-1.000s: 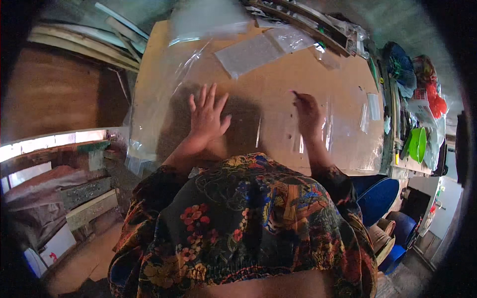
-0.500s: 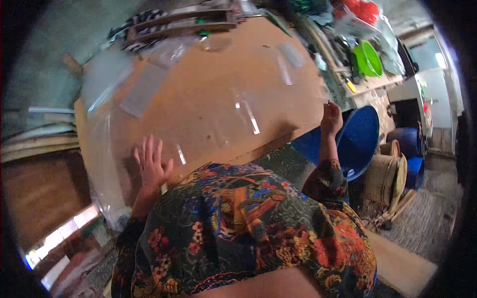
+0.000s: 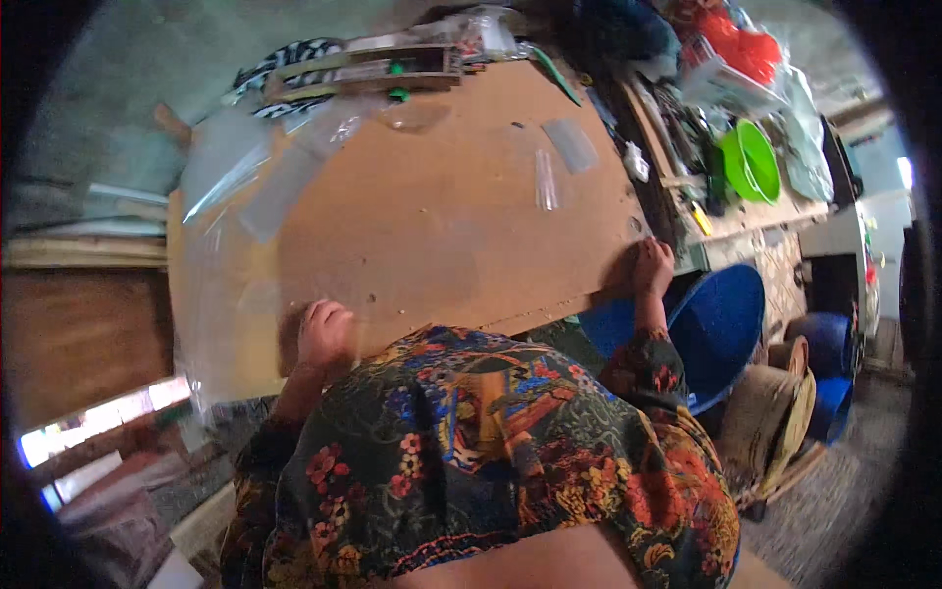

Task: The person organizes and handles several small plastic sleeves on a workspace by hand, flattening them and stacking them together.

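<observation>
In front of me lies a broad brown table board (image 3: 461, 206), its near edge at my waist. My left hand (image 3: 326, 336) rests at the near left part of the board, fingers curled in. What they hold, if anything, is hidden. At the right edge of the board is my right hand (image 3: 653, 267), also closed, its fingertips on or just over the surface; I cannot make out anything in it. Clear plastic sheeting (image 3: 231, 167) lies along the left side. Toward the back right are a narrow clear strip (image 3: 546, 181) and a translucent flat piece (image 3: 569, 145).
A wooden rack (image 3: 363, 74) stands at the back edge, beside a green curved tool (image 3: 556, 77). To the right, a bright green basin (image 3: 750, 163) and a yellow-handled tool (image 3: 701, 218) sit on a side bench. Below are a large blue tub (image 3: 721, 324) and a tan barrel (image 3: 760, 417).
My left hand has gone from spread to curled, near the same spot. The right hand stays closed by the right edge. Bright glints on the board are gone, and the view has shifted.
</observation>
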`<control>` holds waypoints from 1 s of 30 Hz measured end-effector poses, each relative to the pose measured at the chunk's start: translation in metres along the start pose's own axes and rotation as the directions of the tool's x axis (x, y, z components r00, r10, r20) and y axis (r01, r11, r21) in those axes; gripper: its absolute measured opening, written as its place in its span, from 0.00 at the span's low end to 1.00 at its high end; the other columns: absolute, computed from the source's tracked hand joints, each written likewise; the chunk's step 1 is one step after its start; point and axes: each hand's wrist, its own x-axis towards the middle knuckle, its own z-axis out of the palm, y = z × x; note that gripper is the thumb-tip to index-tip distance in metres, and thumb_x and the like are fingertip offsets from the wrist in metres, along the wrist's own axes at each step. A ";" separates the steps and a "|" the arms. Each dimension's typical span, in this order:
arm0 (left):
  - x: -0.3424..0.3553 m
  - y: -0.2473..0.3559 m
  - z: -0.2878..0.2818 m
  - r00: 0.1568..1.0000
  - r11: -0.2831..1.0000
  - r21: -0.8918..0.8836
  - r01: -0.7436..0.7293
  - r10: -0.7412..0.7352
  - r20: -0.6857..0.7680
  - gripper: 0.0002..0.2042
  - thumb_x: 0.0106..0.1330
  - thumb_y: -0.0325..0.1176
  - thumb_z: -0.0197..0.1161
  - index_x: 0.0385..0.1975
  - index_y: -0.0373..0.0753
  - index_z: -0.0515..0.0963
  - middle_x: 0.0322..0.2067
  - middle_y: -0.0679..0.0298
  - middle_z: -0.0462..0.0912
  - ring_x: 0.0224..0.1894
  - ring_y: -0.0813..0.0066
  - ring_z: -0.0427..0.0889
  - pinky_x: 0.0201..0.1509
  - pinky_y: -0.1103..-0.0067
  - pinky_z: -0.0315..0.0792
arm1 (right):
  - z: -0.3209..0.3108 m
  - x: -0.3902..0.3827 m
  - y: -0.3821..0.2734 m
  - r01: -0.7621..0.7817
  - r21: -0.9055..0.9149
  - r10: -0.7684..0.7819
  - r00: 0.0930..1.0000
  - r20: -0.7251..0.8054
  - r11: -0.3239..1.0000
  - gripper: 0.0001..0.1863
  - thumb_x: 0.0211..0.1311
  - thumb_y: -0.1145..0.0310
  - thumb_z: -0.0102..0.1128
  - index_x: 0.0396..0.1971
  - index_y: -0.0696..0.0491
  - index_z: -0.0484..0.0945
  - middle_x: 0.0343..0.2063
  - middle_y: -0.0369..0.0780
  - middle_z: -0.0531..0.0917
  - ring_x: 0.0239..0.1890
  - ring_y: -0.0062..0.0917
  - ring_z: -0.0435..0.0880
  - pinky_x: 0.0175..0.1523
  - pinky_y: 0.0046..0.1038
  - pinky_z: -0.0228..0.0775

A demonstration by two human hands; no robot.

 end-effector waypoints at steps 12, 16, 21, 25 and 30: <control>0.061 0.038 -0.017 0.963 0.985 0.141 0.103 -0.064 -0.260 0.10 0.55 0.35 0.53 0.36 0.43 0.69 0.29 0.58 0.75 0.33 0.55 0.75 0.34 0.66 0.70 | -0.029 -0.027 -0.318 0.386 0.694 -0.731 0.612 0.300 0.608 0.32 0.40 0.64 0.66 0.49 0.55 0.66 0.45 0.49 0.70 0.49 0.40 0.68 0.57 0.40 0.53; 0.046 0.060 -0.076 0.953 0.996 0.064 0.059 -0.037 -0.301 0.13 0.56 0.39 0.55 0.39 0.45 0.68 0.31 0.58 0.75 0.33 0.55 0.76 0.34 0.67 0.71 | -0.026 -0.021 -0.387 0.608 0.653 -0.889 0.242 0.389 0.452 0.26 0.40 0.66 0.63 0.44 0.52 0.70 0.39 0.45 0.75 0.47 0.37 0.71 0.59 0.41 0.48; -0.034 0.012 -0.154 0.955 0.958 0.134 0.252 -0.224 -0.194 0.13 0.55 0.35 0.55 0.41 0.46 0.69 0.32 0.60 0.75 0.30 0.58 0.77 0.31 0.68 0.71 | -0.025 -0.024 -0.467 0.517 0.773 -0.855 -0.141 0.499 0.367 0.11 0.40 0.70 0.58 0.30 0.49 0.75 0.25 0.41 0.76 0.32 0.37 0.75 0.42 0.37 0.65; -0.077 -0.054 -0.205 0.871 0.734 0.480 0.480 -0.330 -0.365 0.10 0.48 0.27 0.55 0.33 0.42 0.72 0.33 0.61 0.73 0.29 0.62 0.76 0.28 0.70 0.71 | 0.051 -0.062 -0.555 0.694 0.719 -0.987 0.134 -0.088 0.030 0.05 0.45 0.72 0.53 0.26 0.50 0.73 0.26 0.43 0.75 0.31 0.40 0.75 0.36 0.38 0.68; -0.119 -0.090 -0.266 0.720 0.619 0.573 0.536 0.018 -0.693 0.10 0.46 0.23 0.55 0.30 0.42 0.74 0.31 0.63 0.72 0.31 0.64 0.73 0.29 0.71 0.68 | 0.015 -0.082 -0.674 0.776 0.630 -0.867 0.297 -0.400 -0.025 0.07 0.43 0.73 0.51 0.26 0.50 0.74 0.35 0.39 0.76 0.37 0.34 0.75 0.44 0.31 0.67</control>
